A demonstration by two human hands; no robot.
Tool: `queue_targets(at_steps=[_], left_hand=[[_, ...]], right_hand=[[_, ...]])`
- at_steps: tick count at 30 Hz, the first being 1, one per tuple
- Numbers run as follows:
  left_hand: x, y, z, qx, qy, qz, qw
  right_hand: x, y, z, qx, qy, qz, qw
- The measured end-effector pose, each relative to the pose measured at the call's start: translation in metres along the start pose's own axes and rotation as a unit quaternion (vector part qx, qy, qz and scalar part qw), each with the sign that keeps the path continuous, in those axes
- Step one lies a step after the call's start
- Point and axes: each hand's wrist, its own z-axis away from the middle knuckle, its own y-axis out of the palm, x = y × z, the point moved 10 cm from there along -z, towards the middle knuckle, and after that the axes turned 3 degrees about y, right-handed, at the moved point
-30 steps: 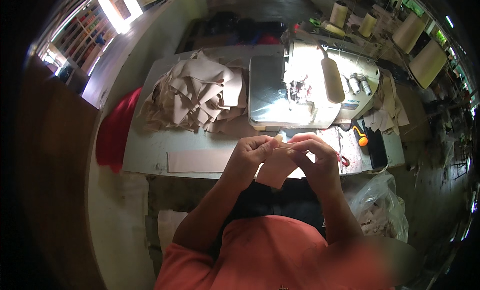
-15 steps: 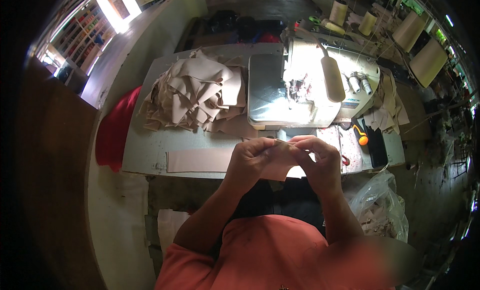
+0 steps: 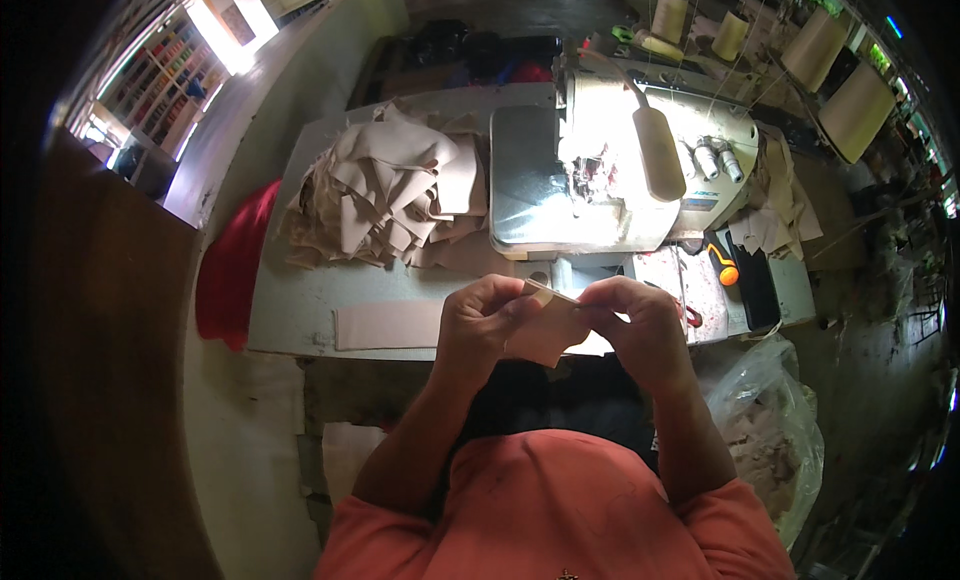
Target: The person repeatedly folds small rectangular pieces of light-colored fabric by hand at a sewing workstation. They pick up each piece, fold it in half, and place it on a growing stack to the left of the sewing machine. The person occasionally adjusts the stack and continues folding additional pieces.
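Note:
Between my hands, in front of the sewing machine (image 3: 600,180), is a beige fabric piece (image 3: 545,335) with a folded upper edge. My left hand (image 3: 480,325) grips its left end between thumb and fingers. The right-hand corner is pinched by my right hand (image 3: 640,325). The lower part of the cloth hangs down past the table's front edge. On the table to the left lies a flat beige strip (image 3: 390,326). Behind that strip rises a large heap of beige fabric pieces (image 3: 390,190), beside the machine's bright metal plate.
A lamp (image 3: 657,155) lights the machine. To its right are an orange-handled tool (image 3: 727,274), a dark flat object (image 3: 755,290) and thread cones (image 3: 855,110). A clear plastic bag of scraps (image 3: 765,420) sits low right. Red cloth (image 3: 235,270) hangs by the table's left side.
My hands have moved slightly apart, and more of the fabric's folded upper edge shows between them. The piece has tilted. The whole view has shifted a little.

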Motion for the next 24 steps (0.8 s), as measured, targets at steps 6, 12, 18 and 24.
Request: queue_targets(at_steps=[6,12,18,24], left_hand=[[-0.03,-0.011,-0.004,-0.048,0.034,-0.127,0.99],[-0.072,0.053,-0.073,0.124,0.284,-0.399,0.863],[-0.032,0.071,-0.07,0.156,0.374,-0.561,0.721],[-0.024,0.06,-0.077,0.136,0.29,-0.549,0.772]], right_hand=[[0.002,0.018,0.001,0.008,-0.017,-0.084,0.996],[-0.039,0.03,-0.027,0.011,0.117,-0.365,0.924],[-0.103,0.039,-0.034,-0.06,0.129,-0.44,0.887],[-0.091,0.026,-0.022,-0.109,0.069,-0.448,0.885]])
